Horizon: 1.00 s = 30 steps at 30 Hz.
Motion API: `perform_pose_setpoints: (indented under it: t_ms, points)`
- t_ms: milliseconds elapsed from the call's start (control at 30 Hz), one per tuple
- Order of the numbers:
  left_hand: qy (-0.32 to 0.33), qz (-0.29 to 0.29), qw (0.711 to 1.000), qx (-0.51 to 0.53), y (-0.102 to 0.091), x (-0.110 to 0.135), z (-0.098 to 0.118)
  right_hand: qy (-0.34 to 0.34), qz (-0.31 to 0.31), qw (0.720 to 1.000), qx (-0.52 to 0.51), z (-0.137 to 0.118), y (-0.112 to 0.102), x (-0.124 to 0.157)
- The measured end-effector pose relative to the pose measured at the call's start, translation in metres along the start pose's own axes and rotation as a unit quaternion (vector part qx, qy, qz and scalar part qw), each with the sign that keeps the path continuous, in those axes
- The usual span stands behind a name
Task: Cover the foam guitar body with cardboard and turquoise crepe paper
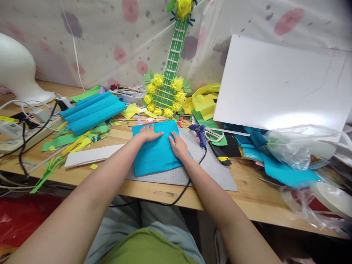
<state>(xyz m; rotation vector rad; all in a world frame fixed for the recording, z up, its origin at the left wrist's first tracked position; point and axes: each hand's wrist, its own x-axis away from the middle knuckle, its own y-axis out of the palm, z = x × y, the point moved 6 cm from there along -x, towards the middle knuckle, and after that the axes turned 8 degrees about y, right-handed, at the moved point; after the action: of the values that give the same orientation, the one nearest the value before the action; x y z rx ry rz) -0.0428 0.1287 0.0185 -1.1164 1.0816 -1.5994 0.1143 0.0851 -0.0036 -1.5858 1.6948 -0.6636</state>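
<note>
A blue sheet of crepe paper [156, 156] lies flat on the grey cutting mat [217, 172] in front of me. My left hand [148, 133] rests on its upper part, fingers stretched out and thumb pointing right. On the sheet's right side lies my right hand [178, 146], palm down with the fingers extended. Neither hand grips anything. Just right of the sheet sits a dark blue glue gun [200, 135], its black cord running down past my right wrist. White-handled scissors [215, 135] and a yellow-and-black cutter [224, 160] lie beyond it.
A green paper guitar with yellow flowers [169, 90] leans at the back. Folded blue crepe paper [93, 110], paper scraps and a white strip [90, 156] lie left, near a power strip [30, 134]. A white board [283, 84] and plastic bag [294, 145] stand right.
</note>
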Motion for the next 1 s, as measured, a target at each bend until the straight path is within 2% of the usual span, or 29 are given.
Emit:
perform_pose_setpoints:
  t_ms: [67, 200, 267, 500, 667, 733, 867, 933, 1000]
  points:
    - [-0.002, 0.002, 1.000, -0.001, 0.001, 0.000, 0.000, -0.001, 0.000, 1.000, 0.002, -0.001, 0.000, 0.000]
    - [-0.001, 0.069, 0.997, -0.036, -0.001, 0.007, 0.003, -0.003, 0.003, 1.000, 0.003, -0.001, -0.002, 0.001]
    - [0.003, 0.085, 0.995, -0.042, -0.001, 0.011, 0.005, -0.003, 0.002, 1.000, -0.002, -0.001, -0.002, 0.001]
    - [0.005, 0.078, 0.996, -0.037, -0.001, 0.009, 0.004, 0.007, -0.015, 1.000, -0.021, 0.002, 0.000, -0.001]
    - [0.007, 0.074, 0.996, -0.044, -0.001, 0.010, 0.006, 0.024, -0.073, 0.997, -0.027, 0.002, -0.005, -0.005]
    - [0.007, 0.075, 0.996, -0.046, -0.001, 0.012, 0.007, 0.024, -0.074, 0.997, -0.005, -0.002, -0.009, -0.010]
    - [0.011, 0.087, 0.995, -0.046, -0.001, 0.013, 0.009, -0.058, -0.040, 0.997, 0.040, -0.027, -0.006, -0.027]
    - [0.016, 0.092, 0.995, -0.045, 0.000, 0.013, 0.009, -0.104, -0.051, 0.992, 0.042, -0.040, 0.004, -0.034]
    - [0.020, 0.094, 0.994, -0.046, 0.001, 0.012, 0.008, -0.115, -0.075, 0.990, 0.042, -0.047, 0.015, -0.039]
